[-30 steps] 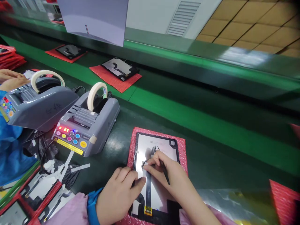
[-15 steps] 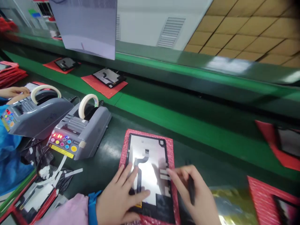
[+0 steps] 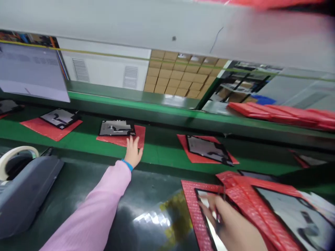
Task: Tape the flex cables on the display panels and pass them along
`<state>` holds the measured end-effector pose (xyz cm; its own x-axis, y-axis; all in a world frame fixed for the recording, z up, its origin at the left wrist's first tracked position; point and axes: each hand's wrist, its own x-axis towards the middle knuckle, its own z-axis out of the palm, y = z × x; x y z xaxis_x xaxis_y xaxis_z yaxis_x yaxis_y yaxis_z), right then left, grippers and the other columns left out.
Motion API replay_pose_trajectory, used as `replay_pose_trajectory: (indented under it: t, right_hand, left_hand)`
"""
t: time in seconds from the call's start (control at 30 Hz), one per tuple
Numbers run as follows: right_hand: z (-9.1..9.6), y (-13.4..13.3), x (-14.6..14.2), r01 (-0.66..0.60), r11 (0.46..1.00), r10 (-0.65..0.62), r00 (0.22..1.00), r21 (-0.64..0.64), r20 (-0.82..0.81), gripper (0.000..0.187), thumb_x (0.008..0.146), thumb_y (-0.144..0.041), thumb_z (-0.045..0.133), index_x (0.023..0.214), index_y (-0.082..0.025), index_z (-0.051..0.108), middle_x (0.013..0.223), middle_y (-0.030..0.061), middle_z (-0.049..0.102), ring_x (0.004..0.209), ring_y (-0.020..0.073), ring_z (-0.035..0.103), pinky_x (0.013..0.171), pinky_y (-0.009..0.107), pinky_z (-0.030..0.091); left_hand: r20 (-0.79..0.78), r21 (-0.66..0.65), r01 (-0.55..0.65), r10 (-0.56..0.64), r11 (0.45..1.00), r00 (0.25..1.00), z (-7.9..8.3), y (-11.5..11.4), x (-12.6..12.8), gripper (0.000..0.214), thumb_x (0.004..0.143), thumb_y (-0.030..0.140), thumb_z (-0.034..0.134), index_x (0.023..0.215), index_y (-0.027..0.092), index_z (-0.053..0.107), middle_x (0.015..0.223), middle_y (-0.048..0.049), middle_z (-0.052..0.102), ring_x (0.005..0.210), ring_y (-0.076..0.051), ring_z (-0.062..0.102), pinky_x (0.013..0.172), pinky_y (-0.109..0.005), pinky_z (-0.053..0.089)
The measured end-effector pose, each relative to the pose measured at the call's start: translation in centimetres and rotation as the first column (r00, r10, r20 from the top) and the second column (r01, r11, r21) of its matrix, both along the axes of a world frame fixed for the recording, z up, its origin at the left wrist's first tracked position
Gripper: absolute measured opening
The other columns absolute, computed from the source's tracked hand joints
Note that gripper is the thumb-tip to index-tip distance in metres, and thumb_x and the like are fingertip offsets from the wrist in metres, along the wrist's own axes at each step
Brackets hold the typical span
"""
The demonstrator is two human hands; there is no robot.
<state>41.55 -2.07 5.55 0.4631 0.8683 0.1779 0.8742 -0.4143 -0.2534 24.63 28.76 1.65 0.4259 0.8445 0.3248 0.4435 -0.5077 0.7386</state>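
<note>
My left hand [image 3: 133, 152] is stretched out over the green belt with its fingers spread. Its fingertips are at the near edge of a tablet screen panel [image 3: 115, 128] lying on a red bubble-wrap sheet [image 3: 140, 134]; whether they press on it I cannot tell. Blurred by motion, my right hand [image 3: 230, 219] is closed around a slim dark tool [image 3: 219, 223] whose exact kind is unclear. Under that hand lies another tablet screen panel [image 3: 218, 242], partly covered, on red bubble wrap [image 3: 192, 202].
More panels on red sheets lie along the belt [image 3: 162, 150], one panel [image 3: 209, 148] right of my left hand. Red bubble-wrap pouches [image 3: 243, 191] and a panel [image 3: 293, 212] are stacked at right. A grey tape dispenser [image 3: 28, 195] stands at left. Red pouches [image 3: 282, 113] line the shelf.
The view has swung right. My left hand has left the panel on the bench and reached forward to the belt. My right hand has moved right, still with the dark tool.
</note>
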Motion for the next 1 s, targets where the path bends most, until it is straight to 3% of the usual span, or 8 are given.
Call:
replay_pose_trajectory:
  t: [0.03,0.2,0.4,0.6,0.73,0.8,0.87,1.0]
  right_hand:
    - [0.8,2.4,2.8,0.038,0.984,-0.011,0.988,-0.172,0.153,0.017,0.098,-0.028,0.047,0.1,-0.032,0.063,0.088,0.0015,0.073,0.071,0.0188,0.07,0.053,0.024,0.043]
    - [1.5,13.6,12.9,0.08,0.971,-0.011,0.956,-0.225,0.293,0.047,0.082,0.009,0.041,0.11,-0.018,0.067,0.1,0.0154,0.073,0.085,0.0238,0.073,0.058,0.027,0.042]
    - [0.8,17.7,15.9,-0.062,0.986,0.097,0.968,-0.155,0.231,0.048,0.077,0.01,0.044,0.106,-0.013,0.074,0.092,0.0196,0.076,0.084,0.0279,0.075,0.071,0.034,0.05]
    - [3.2,20.9,7.1,-0.209,0.978,0.206,0.97,0.012,0.13,0.015,0.07,-0.011,0.061,0.077,-0.024,0.06,0.07,0.0047,0.065,0.065,0.0245,0.065,0.059,0.031,0.044]
    - [6.8,19.4,-1.8,-0.308,0.941,0.302,0.951,0.139,0.063,0.02,0.073,-0.022,0.06,0.074,-0.028,0.042,0.069,-0.0032,0.06,0.058,0.0181,0.058,0.055,0.026,0.041]
    - [8.5,17.4,-6.0,-0.341,0.912,0.348,0.938,0.226,0.013,0.022,0.075,-0.024,0.057,0.075,-0.028,0.036,0.069,-0.005,0.06,0.055,0.0157,0.055,0.055,0.026,0.043]
    - [9.7,15.2,-9.8,-0.344,0.854,0.418,0.901,0.391,-0.12,0.023,0.079,-0.028,0.054,0.075,-0.029,0.032,0.073,-0.0034,0.064,0.058,0.0155,0.057,0.057,0.027,0.046]
    - [10.8,11.3,-15.7,-0.357,0.766,0.633,0.565,0.534,-0.53,0.032,0.079,-0.037,0.064,0.073,-0.028,0.033,0.09,0.0043,0.074,0.074,0.0187,0.07,0.067,0.03,0.056]
  left_hand:
    - [0.024,0.004,0.054,-0.054,0.999,0.998,-0.3,-1.0,-0.2,0.043,0.096,0.031,0.066,0.137,0.019,0.056,0.149,-0.0127,0.049,0.134,-0.034,0.05,0.108,-0.059,0.044]
    - [0.09,-0.007,0.237,-0.236,0.971,0.968,-1.6,-6.2,-6.2,0.034,0.094,0.017,0.054,0.126,0.021,0.065,0.146,-0.0123,0.057,0.142,-0.029,0.047,0.118,-0.052,0.037]
    - [0.139,-0.105,0.189,-0.174,0.976,0.975,-1.0,-10.6,-12.0,0.03,0.092,0.015,0.048,0.113,0.023,0.069,0.128,-0.0107,0.069,0.13,-0.026,0.059,0.115,-0.048,0.043]
    - [0.23,-0.258,0.305,-0.249,0.917,0.941,0.9,-13.7,-5.2,0.054,0.085,0.017,0.061,0.138,0.021,0.057,0.139,-0.0138,0.062,0.127,-0.027,0.061,0.107,-0.039,0.051]
    - [0.445,-0.294,0.46,-0.306,0.838,0.842,3.4,-14.6,-1.1,0.119,0.065,0.026,0.087,0.16,0.014,0.016,0.158,-0.0234,0.036,0.145,-0.038,0.04,0.118,-0.051,0.036]
    - [0.609,-0.224,0.53,-0.307,0.818,0.731,4.7,-15.4,-1.0,0.134,0.059,0.026,0.09,0.16,0.014,0.002,0.158,-0.0247,0.034,0.146,-0.038,0.038,0.119,-0.051,0.033]
    - [0.699,-0.192,0.463,-0.21,0.865,0.683,5.6,-16.3,-2.2,0.132,0.057,0.029,0.092,0.159,0.019,0.007,0.154,-0.0226,0.04,0.141,-0.037,0.045,0.116,-0.05,0.037]
    - [0.715,-0.378,0.195,0.151,0.905,0.683,5.4,-17.3,-7.0,0.087,0.076,0.054,0.08,0.146,0.028,0.037,0.138,-0.0143,0.059,0.129,-0.036,0.058,0.106,-0.048,0.051]
